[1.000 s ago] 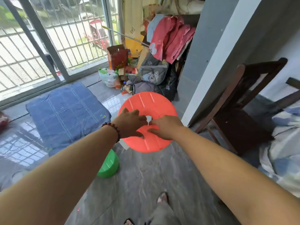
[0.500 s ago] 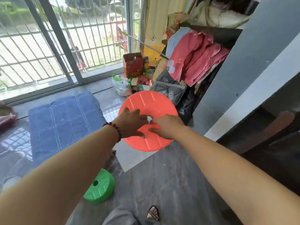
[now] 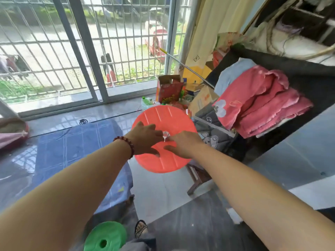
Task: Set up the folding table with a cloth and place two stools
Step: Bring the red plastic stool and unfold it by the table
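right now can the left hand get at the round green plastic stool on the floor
Probably not yet: the left hand grips the round orange-red plastic stool at its centre hole, with the right hand. The green stool lies uncovered by the foot, so once freed it likely could.

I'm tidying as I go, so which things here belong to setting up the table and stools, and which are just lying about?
For the job: red stool, gripped by left hand and right hand; green stool on the floor; blue cloth.
Lying about: pink clothes; cardboard box; grey bag.
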The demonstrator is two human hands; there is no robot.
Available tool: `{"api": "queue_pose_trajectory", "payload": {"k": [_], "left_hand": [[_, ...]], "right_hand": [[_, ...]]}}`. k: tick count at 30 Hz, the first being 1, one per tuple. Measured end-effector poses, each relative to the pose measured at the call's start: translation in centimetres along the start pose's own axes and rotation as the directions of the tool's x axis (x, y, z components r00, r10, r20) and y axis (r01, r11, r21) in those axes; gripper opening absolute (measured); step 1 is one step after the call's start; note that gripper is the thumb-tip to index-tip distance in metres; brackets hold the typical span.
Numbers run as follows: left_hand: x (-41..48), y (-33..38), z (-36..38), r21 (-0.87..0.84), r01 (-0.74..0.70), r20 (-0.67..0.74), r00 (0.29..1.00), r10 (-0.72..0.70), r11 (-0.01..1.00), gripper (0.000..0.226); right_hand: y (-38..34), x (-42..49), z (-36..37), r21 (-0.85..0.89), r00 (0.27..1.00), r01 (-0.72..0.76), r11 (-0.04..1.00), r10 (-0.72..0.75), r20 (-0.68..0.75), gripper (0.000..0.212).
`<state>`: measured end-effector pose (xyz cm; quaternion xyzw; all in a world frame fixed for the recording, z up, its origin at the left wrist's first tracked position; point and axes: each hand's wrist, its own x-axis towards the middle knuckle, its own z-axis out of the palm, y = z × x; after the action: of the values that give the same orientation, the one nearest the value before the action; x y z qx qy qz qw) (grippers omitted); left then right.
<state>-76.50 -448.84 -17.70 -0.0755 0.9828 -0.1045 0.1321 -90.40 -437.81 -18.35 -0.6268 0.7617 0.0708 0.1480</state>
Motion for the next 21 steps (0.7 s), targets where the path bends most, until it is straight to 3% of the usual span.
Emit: {"api": "queue_pose_trajectory", "payload": {"k": [21], "left_hand": [[14.5,-25.9,4.0,-0.067,0.272,0.036,0.962,-0.27,0.96,0.06]], "right_hand": [[4.6,31.4,-12.3,-0.115,0.97,0.236,0.965,-0.227,0.087,0.044]]}}
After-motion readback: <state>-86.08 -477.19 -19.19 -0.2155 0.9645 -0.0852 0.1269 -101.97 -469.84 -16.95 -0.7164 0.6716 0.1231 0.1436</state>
